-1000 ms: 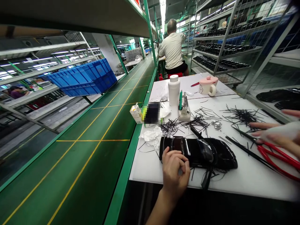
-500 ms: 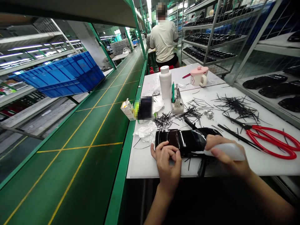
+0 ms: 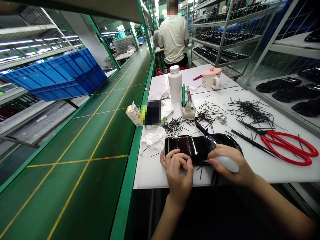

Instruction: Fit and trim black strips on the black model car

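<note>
Glossy black toy car body (image 3: 200, 146) on white worktable (image 3: 275, 170), left hand (image 3: 178, 173) fingers curled together at its front edge, right hand (image 3: 230, 166) clasping a small white bottle (image 3: 226, 164) against its side, red-handled scissors (image 3: 287, 146) nearby

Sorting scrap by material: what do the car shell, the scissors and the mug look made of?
Car shell: likely moulded plastic, glossy black, mirroring the lights. Scissors: dark metal-looking blades, shiny red handles, probably plastic or coated. Mug: smooth cream body, pink lid; ceramic or plastic, unclear.
</note>
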A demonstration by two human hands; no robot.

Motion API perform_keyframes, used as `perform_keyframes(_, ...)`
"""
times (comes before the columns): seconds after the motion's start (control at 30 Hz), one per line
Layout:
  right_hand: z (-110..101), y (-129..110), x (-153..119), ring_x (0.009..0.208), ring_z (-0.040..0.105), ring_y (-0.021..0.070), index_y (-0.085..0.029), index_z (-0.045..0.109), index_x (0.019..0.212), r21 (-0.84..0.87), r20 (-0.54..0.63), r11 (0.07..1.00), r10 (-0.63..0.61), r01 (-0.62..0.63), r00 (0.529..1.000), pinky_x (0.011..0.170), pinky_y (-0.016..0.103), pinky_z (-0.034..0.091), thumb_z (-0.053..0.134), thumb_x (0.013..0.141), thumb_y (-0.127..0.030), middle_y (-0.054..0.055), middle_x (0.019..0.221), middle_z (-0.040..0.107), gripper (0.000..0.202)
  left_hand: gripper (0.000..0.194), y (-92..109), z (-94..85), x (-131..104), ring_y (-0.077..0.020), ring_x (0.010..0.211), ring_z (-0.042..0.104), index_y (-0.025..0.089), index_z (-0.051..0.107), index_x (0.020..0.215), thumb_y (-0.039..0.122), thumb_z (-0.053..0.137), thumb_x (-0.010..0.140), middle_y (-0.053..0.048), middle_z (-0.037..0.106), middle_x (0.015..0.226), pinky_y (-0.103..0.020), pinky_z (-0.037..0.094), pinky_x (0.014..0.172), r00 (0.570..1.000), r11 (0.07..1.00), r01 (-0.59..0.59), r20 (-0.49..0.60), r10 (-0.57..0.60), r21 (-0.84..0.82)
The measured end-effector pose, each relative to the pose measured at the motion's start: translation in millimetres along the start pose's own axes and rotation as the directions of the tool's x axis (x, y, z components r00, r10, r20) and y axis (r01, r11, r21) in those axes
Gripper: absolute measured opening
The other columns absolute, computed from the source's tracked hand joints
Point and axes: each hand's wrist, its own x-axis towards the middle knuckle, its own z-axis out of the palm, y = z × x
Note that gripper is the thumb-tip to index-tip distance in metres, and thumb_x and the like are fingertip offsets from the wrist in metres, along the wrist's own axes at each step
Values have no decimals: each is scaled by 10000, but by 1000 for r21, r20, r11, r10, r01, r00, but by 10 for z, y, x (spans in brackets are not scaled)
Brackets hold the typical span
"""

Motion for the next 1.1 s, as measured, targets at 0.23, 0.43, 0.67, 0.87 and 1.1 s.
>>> perform_keyframes(0.23,-21,-17,16,561,468,147,-208,528,836,-49,19,998,-26,27,999,550,306,394,533,919,-131,15,681,636,114,266,4,-8,-7,-175,1007,616,220,375,708,97,549,868,55,647,733,-517,211,1140,1000,1000,-3,2,3,13)
perform_keyframes(0.43,-13,-6,-3,566,484,151,-213,533,828,-66,16,997,-29,30,999,560,320,404,530,920,-138,19,691,645,118,266,2,-13,-13,-184,1001,623,223,384,691,104,549,864,47,660,732,-520,222,1139,1000,1000,3,6,-3,14)
perform_keyframes(0.67,-5,0,-11,583,479,157,-219,527,846,-36,25,999,5,-4,1000,566,320,390,535,919,-125,17,704,640,119,266,3,-10,-17,-174,1012,615,218,377,703,93,549,864,57,648,732,-511,207,1148,1000,1000,2,-1,-2,-6)
perform_keyframes(0.87,0,2,-23,582,482,158,-218,528,835,-44,18,999,8,-7,1000,584,326,402,531,926,-142,20,704,638,118,264,4,-14,-16,-180,1005,623,220,385,696,97,552,858,50,655,728,-526,229,1140,1000,1000,0,2,0,17)
perform_keyframes(1.1,-8,-10,-19,569,480,160,-216,542,812,-45,13,999,19,-19,1000,573,327,410,525,931,-177,22,688,641,126,268,7,-16,-17,-182,1005,622,222,376,697,104,546,869,50,652,729,-527,223,1141,1000,1000,2,4,-2,14)
